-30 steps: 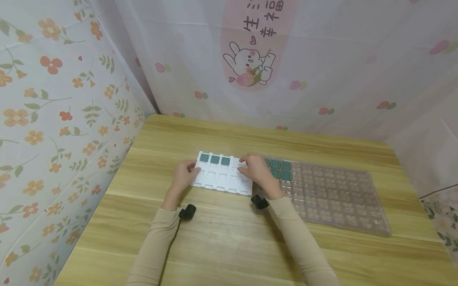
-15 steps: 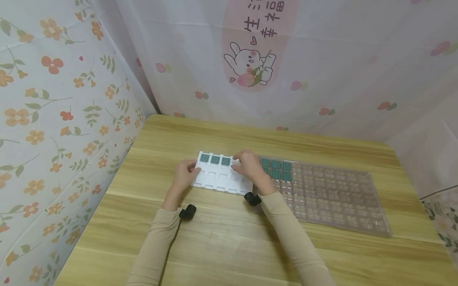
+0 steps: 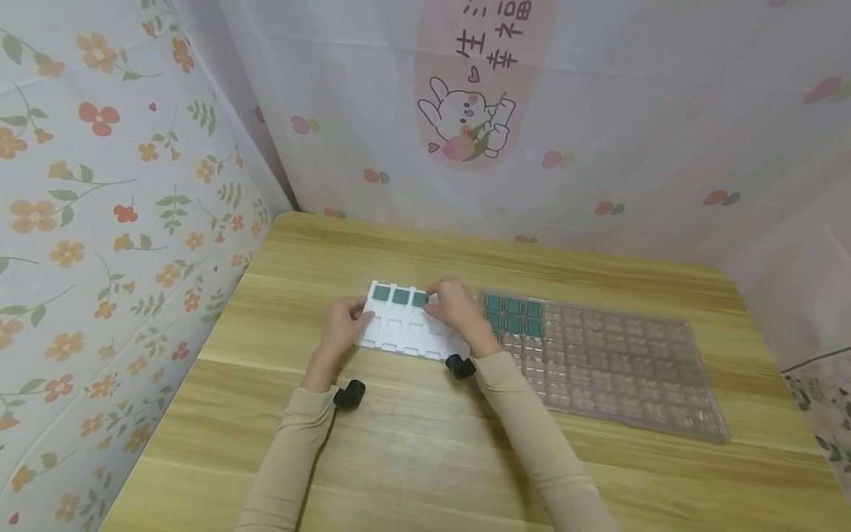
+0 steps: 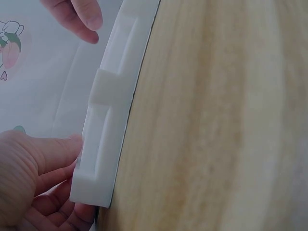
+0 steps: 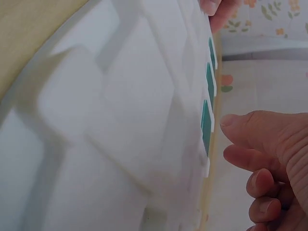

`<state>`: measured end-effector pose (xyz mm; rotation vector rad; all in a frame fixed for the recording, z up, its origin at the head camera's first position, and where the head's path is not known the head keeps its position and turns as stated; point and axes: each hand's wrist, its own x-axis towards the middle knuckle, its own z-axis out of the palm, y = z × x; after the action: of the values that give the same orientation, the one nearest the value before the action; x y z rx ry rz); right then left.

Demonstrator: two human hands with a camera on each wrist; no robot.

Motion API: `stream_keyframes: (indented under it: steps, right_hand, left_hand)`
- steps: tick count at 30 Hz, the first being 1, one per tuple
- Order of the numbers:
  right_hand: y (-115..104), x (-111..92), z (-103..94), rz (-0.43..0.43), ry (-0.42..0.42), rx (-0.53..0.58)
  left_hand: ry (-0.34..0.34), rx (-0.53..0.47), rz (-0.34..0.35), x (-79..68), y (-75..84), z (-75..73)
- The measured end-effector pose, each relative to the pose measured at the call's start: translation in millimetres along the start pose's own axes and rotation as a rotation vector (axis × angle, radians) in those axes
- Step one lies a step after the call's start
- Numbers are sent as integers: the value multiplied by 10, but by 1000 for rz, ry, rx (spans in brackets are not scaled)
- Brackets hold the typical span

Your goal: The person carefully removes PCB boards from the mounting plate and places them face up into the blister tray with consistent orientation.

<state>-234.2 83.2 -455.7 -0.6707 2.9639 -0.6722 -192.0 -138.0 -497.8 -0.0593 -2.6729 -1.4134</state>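
A white tray [image 3: 399, 334] with molded pockets lies on the table, three green square chips [image 3: 401, 296] in its far row. My left hand [image 3: 341, 324] grips the tray's left end; in the left wrist view the thumb [image 4: 62, 150] is on the upper side of the white edge and the fingers lie underneath. My right hand [image 3: 459, 304] hovers at the third chip from the left. Seen from the right wrist, thumb and index finger [image 5: 250, 156] are apart beside that chip [image 5: 206, 127], holding nothing, the other fingers loosely curled.
A large clear plastic tray [image 3: 631, 377] of small compartments stands to the right, with several green chips [image 3: 513, 306] in its far left corner. Each wrist carries a black camera [image 3: 350, 394]. Printed curtains [image 3: 372, 133] hang behind the wooden table [image 3: 399, 458] and at its left.
My right hand has shifted left along the white tray's far row, from its right end to the third chip, uncovering more chips in the clear tray. My left hand has stayed in place.
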Motion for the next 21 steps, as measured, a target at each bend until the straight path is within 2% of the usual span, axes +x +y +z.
stream_keyframes:
  steps: [7,21]
  right_hand:
    - [-19,19,25,33,-12,22]
    - [-17,68,73,50,-20,-40]
  left_hand:
    - [8,9,4,-2,1,5]
    - [3,10,-4,4,-3,7]
